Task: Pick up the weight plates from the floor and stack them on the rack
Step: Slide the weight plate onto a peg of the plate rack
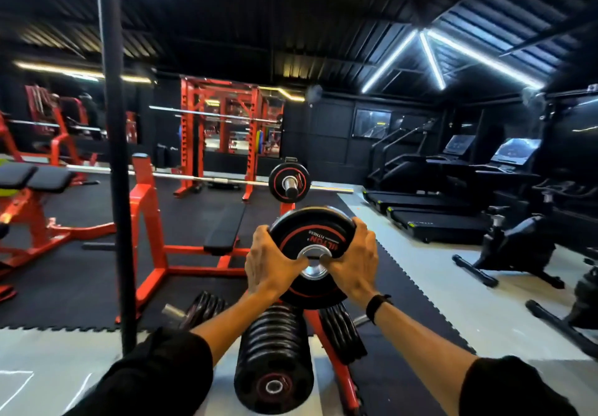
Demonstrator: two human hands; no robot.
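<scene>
Black plate (312,244): clasped at centre by left hand (270,262) and right hand (354,262).
Rack (336,367), 6 o'clock: several plates (275,354) already stacked.

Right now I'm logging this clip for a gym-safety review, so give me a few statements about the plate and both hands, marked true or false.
1. Both hands hold one plate. True: left hand and right hand grip its opposite edges.
2. The plate lies on the floor. False: it is held up above the rack.
3. The rack already carries plates. True: a row of stacked plates sits below the hands.
4. The barbell behind is bare. False: a plate is on its near end.
5. The right wrist is bare. False: it wears a black band.
</scene>
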